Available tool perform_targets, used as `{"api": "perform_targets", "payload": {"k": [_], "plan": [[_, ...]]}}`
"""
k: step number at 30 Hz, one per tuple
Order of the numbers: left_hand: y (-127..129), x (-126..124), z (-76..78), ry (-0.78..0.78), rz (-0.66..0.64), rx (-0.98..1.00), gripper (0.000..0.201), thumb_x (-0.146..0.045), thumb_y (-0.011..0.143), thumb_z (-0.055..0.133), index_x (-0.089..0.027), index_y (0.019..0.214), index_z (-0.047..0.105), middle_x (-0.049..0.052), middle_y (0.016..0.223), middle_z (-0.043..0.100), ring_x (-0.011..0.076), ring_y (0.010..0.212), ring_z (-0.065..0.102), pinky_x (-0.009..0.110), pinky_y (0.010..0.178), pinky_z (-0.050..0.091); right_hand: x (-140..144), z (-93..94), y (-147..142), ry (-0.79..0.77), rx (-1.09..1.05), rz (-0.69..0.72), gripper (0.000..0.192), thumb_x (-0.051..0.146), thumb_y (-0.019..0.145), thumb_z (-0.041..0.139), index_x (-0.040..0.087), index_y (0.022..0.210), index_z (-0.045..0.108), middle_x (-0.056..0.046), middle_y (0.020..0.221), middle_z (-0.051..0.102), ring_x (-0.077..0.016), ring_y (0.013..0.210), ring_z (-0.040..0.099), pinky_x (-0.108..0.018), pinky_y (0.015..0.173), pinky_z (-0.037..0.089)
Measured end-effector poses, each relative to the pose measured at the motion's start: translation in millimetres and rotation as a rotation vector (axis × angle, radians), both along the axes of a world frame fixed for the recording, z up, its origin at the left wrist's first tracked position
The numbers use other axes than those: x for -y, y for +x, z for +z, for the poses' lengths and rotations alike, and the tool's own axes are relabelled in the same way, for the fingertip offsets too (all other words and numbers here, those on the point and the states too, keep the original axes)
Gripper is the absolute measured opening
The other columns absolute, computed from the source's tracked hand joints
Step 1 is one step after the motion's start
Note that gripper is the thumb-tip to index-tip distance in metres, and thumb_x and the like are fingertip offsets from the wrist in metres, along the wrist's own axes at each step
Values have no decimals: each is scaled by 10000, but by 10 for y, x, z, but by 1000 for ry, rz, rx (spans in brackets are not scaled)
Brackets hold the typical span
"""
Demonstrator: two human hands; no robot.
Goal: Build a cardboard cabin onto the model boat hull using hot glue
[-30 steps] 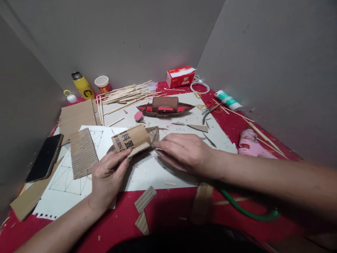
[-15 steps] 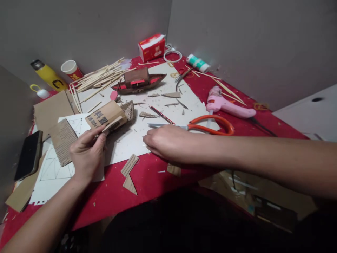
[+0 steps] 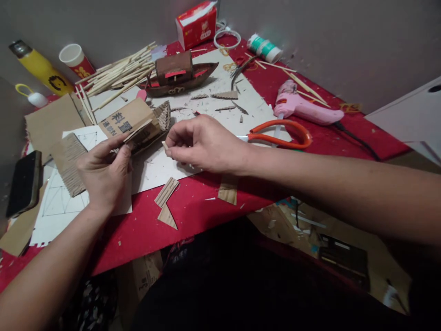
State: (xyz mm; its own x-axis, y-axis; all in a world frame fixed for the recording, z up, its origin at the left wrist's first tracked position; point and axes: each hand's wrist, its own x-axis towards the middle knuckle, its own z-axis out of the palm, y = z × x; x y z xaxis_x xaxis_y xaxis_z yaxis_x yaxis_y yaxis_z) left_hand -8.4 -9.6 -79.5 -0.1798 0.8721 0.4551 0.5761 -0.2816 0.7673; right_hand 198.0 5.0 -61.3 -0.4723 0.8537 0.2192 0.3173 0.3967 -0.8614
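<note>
Cardboard boat (image 3: 131, 110), left grip (image 3: 103, 168) pinching its near edge, right grip (image 3: 206, 145) pinching pale chip (image 3: 164, 145), gap between, table edge (image 3: 138, 253) nearby

One head-worn camera looks forward and down at the table (image 3: 138, 239), seemingly near.

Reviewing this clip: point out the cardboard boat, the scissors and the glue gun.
Cardboard boat (image 3: 133, 112): head view, on its printed roof.
Scissors (image 3: 265, 139): head view, on the orange handle.
Glue gun (image 3: 305, 106): head view, on its pink body.
</note>
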Motion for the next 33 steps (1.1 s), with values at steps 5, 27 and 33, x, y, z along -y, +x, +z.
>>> {"api": "perform_targets", "payload": {"k": [5, 27, 33], "plan": [[-45, 11, -7, -16, -18, -55, 173, -242, 820, 666, -218, 974, 742, -46, 826, 748, 61, 605, 644, 194, 490, 461, -3, -47, -328, -369, -366, -114, 128, 115, 840, 595, 157, 732, 542, 53, 561, 534, -60, 435, 511, -169, 363, 400], [-123, 51, -5, -69, -7, 176, 216, -272, 756, 750, -207, 962, 757, -62, 551, 650, 63, 472, 581, 172, 450, 470, 420, 8, 983, 517, 561, -140, 199, 254, 932, 512, 166, 1026, 664, -91, 936, 708, -180, 806, 652, -301, 724, 507], [-162, 135, 100, -129, 123, 213, 240, -343, 737, 776, -262, 963, 760, -64, 578, 671, 79, 510, 600, 178, 455, 488, 317, 136, 1879, 357, 854, -583, 231, 327, 883, 497, 176, 839, 667, -106, 778, 686, -189, 601, 593, -314, 554, 427]]}}
